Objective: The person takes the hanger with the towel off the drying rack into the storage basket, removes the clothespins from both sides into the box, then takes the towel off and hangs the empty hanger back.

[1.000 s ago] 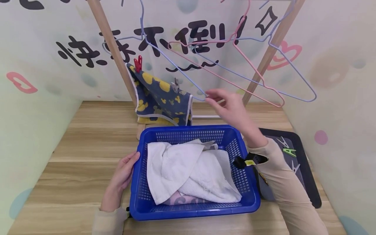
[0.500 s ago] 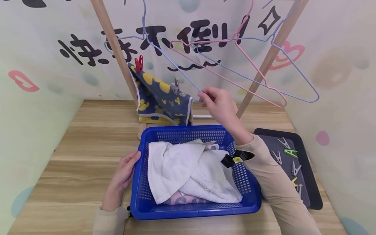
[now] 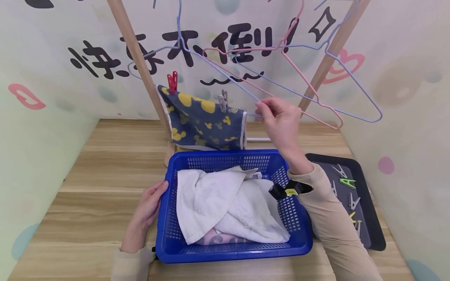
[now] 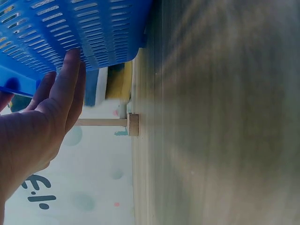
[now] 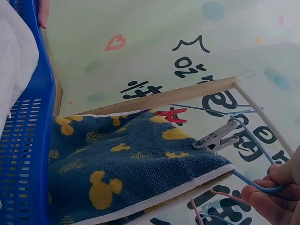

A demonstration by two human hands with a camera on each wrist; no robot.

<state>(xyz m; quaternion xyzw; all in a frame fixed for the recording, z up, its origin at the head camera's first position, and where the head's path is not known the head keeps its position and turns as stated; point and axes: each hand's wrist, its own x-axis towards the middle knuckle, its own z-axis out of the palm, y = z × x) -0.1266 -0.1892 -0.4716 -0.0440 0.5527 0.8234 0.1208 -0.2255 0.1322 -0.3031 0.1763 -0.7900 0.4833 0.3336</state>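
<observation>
My right hand (image 3: pixel 284 123) pinches the right end of a blue clothes hanger (image 3: pixel 225 73) between thumb and fingers. From the hanger's bottom bar hangs a dark blue towel (image 3: pixel 207 130) with yellow mouse-head shapes and white edging. A red clothespin (image 3: pixel 172 82) clips its left part and a grey clothespin (image 3: pixel 223 100) its right. At the left, my left hand (image 3: pixel 149 205) holds the rim of a blue plastic basket (image 3: pixel 233 255), thumb at the rim; in the left wrist view its fingers (image 4: pixel 68 86) lie against the slotted outer wall. White cloths (image 3: pixel 225 203) fill the basket over a pink one.
A pink hanger (image 3: pixel 299 74) and another blue hanger (image 3: pixel 351 80) hang at the right between wooden rack posts (image 3: pixel 135 50). A black tray (image 3: pixel 376 234) with several clothespins (image 3: pixel 353 201) lies right of the basket, partly behind my right sleeve. Walls stand behind and at both sides.
My right hand has taken hold of the blue hanger's end and moved it rightward. The patterned towel has swung with it and now faces me more squarely. The left hand stays put.
</observation>
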